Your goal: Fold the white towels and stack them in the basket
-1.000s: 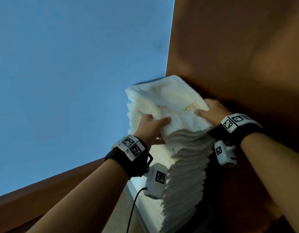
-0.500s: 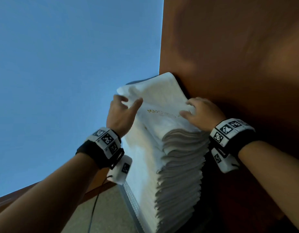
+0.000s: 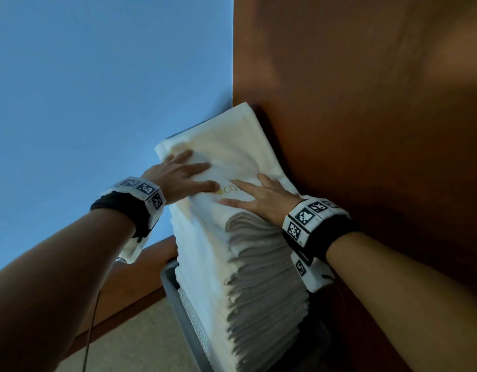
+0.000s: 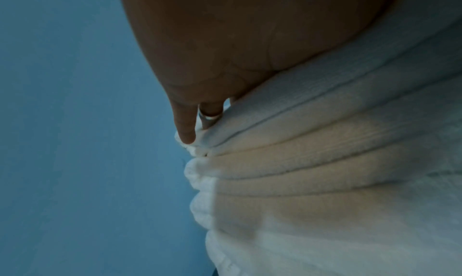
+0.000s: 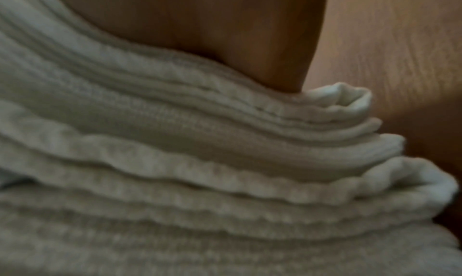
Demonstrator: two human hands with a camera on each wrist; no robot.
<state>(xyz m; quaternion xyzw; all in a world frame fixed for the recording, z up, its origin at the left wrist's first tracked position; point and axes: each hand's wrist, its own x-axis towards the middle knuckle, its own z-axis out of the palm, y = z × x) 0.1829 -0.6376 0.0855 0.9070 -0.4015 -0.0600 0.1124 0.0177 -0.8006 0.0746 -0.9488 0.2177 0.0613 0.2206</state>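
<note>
A tall stack of folded white towels [image 3: 248, 277] rises out of a grey basket [image 3: 189, 312] beside a brown wooden wall. The top towel [image 3: 232, 146] carries gold lettering. My left hand [image 3: 183, 175] lies flat on the top towel's left side, fingers straight. My right hand [image 3: 261, 200] lies flat on its near right corner, fingers spread. The left wrist view has my palm [image 4: 237, 43] on the stack's upper edge [image 4: 325, 141], a ring on one finger. Seen from the right wrist, my palm [image 5: 200, 23] presses the layered towel edges [image 5: 200, 161].
A brown wooden panel [image 3: 366, 103] stands right against the stack. A blue wall [image 3: 98, 103] fills the left. A wooden ledge [image 3: 141, 275] and beige floor [image 3: 141, 342] lie below left of the basket.
My left hand let go of the towel's left edge and flattened on top. My right hand spread flat as well. The view has tilted slightly.
</note>
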